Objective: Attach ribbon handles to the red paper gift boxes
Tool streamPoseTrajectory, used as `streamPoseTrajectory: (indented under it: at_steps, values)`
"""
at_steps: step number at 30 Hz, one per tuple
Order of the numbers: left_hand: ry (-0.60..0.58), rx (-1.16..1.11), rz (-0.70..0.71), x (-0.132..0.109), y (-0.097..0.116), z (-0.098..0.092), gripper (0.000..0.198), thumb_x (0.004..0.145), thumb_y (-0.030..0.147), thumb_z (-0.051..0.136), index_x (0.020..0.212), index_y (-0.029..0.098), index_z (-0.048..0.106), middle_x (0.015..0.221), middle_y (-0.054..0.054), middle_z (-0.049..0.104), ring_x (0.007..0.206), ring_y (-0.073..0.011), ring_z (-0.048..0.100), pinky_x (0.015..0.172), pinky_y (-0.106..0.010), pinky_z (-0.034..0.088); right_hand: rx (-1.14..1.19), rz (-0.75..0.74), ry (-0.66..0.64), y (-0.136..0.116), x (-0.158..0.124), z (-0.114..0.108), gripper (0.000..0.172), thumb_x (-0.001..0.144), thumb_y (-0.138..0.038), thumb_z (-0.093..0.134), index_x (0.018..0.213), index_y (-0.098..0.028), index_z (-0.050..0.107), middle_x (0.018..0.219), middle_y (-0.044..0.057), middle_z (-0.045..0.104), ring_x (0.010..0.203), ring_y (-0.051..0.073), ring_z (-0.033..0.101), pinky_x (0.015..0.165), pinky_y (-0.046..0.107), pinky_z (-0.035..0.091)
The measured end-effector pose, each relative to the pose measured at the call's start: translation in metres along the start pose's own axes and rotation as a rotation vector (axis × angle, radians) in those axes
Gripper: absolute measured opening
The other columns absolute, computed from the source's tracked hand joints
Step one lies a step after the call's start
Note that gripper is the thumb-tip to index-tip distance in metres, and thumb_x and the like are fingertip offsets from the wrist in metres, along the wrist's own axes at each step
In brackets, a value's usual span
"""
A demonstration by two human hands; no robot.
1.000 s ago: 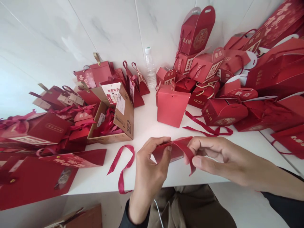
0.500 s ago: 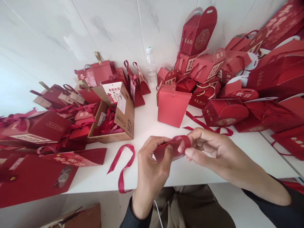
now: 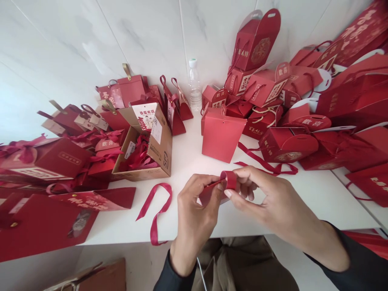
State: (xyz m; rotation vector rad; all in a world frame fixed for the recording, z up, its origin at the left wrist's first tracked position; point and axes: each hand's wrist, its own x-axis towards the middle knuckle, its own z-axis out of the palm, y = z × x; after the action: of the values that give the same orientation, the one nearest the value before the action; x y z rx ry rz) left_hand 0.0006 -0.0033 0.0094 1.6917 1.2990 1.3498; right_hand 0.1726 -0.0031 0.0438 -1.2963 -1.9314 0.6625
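Both hands meet over the front edge of the white table [image 3: 188, 161]. My left hand [image 3: 197, 216] pinches a small flat red card piece [image 3: 209, 194]. My right hand [image 3: 266, 198] pinches a red ribbon [image 3: 229, 180] that is wound into a tight roll against the card's top edge. Fingers of both hands are closed on these. Much of the card is hidden behind my left fingers.
A loose red ribbon [image 3: 157, 206] lies at the table's front edge. An open cardboard box [image 3: 151, 149] with ribbons stands left of centre. A plain red gift box [image 3: 218, 135], a water bottle [image 3: 194, 85] and piles of red gift boxes and bags [image 3: 291, 105] surround the hands.
The ribbon hung as a loose loop with a free end; my right hand has wound it into a tight roll. Both hands have drawn closer together and slightly up.
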Motion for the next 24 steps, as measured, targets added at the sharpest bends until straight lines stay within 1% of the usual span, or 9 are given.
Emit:
streamPoseTrajectory:
  at_steps: [4,8,12,15,21,24]
  values:
    - [0.002,-0.007,0.001,0.000,-0.001,0.001,0.009,0.093,0.020,0.069,0.099,0.023,0.076,0.092,-0.001,0.076,0.086,-0.0145,0.071,0.075,-0.024,0.058,-0.142,-0.104,0.075,0.004,0.000,0.004,0.009,0.095,-0.018,0.061,0.100,-0.025,0.058,0.079,-0.004,0.066,0.063,0.012,0.059,0.061,0.024,0.050]
    - [0.001,-0.016,0.000,-0.001,-0.002,0.001,0.010,0.093,0.018,0.068,0.098,0.023,0.075,0.093,-0.002,0.075,0.087,-0.0149,0.071,0.076,-0.024,0.058,-0.214,-0.158,0.066,0.007,0.000,0.005,0.007,0.097,-0.020,0.060,0.100,-0.025,0.056,0.077,-0.003,0.063,0.063,0.014,0.059,0.060,0.027,0.048]
    - [-0.004,-0.005,0.013,0.000,-0.003,0.001,0.009,0.093,0.018,0.068,0.098,0.023,0.075,0.094,-0.002,0.075,0.088,-0.0146,0.071,0.077,-0.024,0.058,-0.250,-0.203,0.079,0.008,0.000,0.004,0.007,0.101,-0.022,0.058,0.099,-0.025,0.052,0.076,-0.002,0.060,0.062,0.015,0.058,0.058,0.028,0.046]
    - [0.008,-0.002,0.025,0.001,-0.003,0.001,0.009,0.093,0.018,0.069,0.098,0.022,0.075,0.093,-0.001,0.075,0.087,-0.0134,0.072,0.077,-0.023,0.058,-0.282,-0.243,0.074,0.010,0.000,0.005,0.009,0.103,-0.020,0.058,0.101,-0.025,0.051,0.079,-0.003,0.058,0.064,0.014,0.057,0.061,0.027,0.046]
    - [0.049,-0.008,0.044,0.003,-0.006,0.003,0.009,0.088,0.015,0.072,0.093,0.021,0.076,0.087,0.001,0.075,0.080,-0.0101,0.072,0.072,-0.017,0.058,-0.278,-0.357,0.146,0.016,0.001,0.006,0.007,0.103,-0.018,0.058,0.098,-0.021,0.054,0.076,-0.004,0.056,0.062,0.010,0.055,0.060,0.023,0.044]
    - [0.064,-0.019,0.050,0.003,-0.007,0.005,0.009,0.086,0.014,0.073,0.091,0.021,0.076,0.085,0.002,0.075,0.079,-0.0095,0.072,0.071,-0.016,0.057,-0.265,-0.363,0.127,0.015,0.004,0.004,0.008,0.104,-0.018,0.057,0.097,-0.020,0.054,0.076,-0.004,0.057,0.063,0.009,0.055,0.061,0.022,0.044]
